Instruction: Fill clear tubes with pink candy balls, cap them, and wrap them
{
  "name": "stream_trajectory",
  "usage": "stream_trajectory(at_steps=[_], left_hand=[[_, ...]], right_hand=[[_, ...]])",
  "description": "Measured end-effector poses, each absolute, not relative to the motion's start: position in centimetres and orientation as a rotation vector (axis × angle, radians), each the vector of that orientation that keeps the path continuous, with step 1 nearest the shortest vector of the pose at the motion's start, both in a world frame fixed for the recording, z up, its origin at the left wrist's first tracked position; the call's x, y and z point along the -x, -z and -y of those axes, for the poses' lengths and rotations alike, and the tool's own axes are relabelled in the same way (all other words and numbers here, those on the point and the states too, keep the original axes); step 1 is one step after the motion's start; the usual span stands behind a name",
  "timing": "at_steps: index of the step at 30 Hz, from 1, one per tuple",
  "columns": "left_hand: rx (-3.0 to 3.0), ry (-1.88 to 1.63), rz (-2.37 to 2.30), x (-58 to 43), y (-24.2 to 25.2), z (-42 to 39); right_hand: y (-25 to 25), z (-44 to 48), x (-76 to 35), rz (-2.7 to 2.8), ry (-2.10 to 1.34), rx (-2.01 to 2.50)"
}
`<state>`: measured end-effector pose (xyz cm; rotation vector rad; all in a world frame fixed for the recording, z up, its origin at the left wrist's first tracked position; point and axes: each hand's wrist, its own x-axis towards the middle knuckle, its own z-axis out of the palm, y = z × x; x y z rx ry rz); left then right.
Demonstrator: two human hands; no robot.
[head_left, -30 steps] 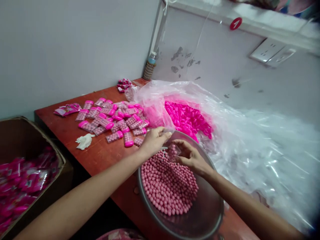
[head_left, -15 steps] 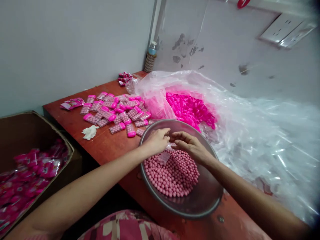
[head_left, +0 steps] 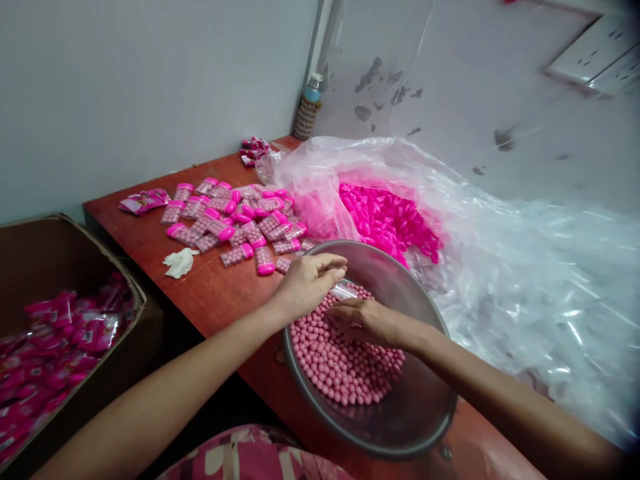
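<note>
A metal bowl (head_left: 425, 407) on the red table holds a heap of small pink candy balls (head_left: 345, 363). My left hand (head_left: 307, 283) hovers over the bowl's near rim, fingers pinched on a small clear plastic container (head_left: 345, 291) that lies against the balls. My right hand (head_left: 363, 320) lies palm down on the heap, fingers curled into the balls just under the container. What the right fingers hold is hidden.
Several filled clear containers with pink caps (head_left: 240, 223) lie in a pile on the table (head_left: 210, 293). A clear plastic bag (head_left: 500, 253) holds loose pink caps (head_left: 387, 223). A cardboard box (head_left: 65, 253) of pink packets stands at left. A crumpled white tissue (head_left: 180, 262) and a small bottle (head_left: 307, 107) sit near the wall.
My right hand has dropped from beside the left hand down onto the candy balls. The left hand still holds the clear container, which now points into the bowl. The view shifted slightly.
</note>
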<state>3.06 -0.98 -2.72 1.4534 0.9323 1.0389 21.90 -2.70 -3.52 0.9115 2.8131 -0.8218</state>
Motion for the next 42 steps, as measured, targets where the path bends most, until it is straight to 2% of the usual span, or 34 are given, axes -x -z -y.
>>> stream_trajectory(at_steps=[2, 4, 9, 11, 22, 26, 29, 33, 35, 38, 42], left_hand=[[-1.37, -1.057, -0.878, -3.1, 3.0, 0.9], [-1.284, -1.071, -0.842, -3.1, 3.1, 0.9], [-1.038, -1.155, -0.778, -3.2, 2.8, 1.0], [-1.018, -1.174, -0.751, -3.1, 2.8, 1.1], [-0.991, -1.211, -0.739, -3.0, 2.8, 1.1], [-0.954, -1.207, -0.762, -2.9, 2.3, 1.2], [-0.951, -1.222, -0.754, -2.8, 2.3, 1.3], [-0.968, -1.272, -0.742, -2.9, 2.8, 1.1], [-0.989, -1.283, -0.751, -3.0, 3.0, 1.0], [-1.096, -1.271, -0.805, -2.9, 3.1, 0.9], [-1.304, -1.099, -0.917, -2.9, 2.9, 1.2]], right_hand=[[2.9, 2.4, -21.9, -2.741, 0.933, -0.853], [2.6, 1.9, -22.0, -2.726, 0.891, -0.892], [3.3, -0.6, -21.5, -2.831, 0.072, -1.27], [4.0, -1.5, -20.6, -2.785, -0.08, -1.246], [7.2, -2.0, -18.3, -2.871, 0.046, -0.887], [7.3, -0.9, -17.9, -2.961, 0.408, -0.822], [6.7, -0.2, -17.9, -2.932, 0.776, -0.954], [4.5, 0.4, -19.0, -2.578, 1.777, -1.329], [3.4, 0.7, -19.8, -2.386, 2.134, -1.421], [2.3, 1.1, -21.0, -2.279, 2.308, -1.59], [1.7, 1.5, -21.9, -2.319, 2.31, -1.704]])
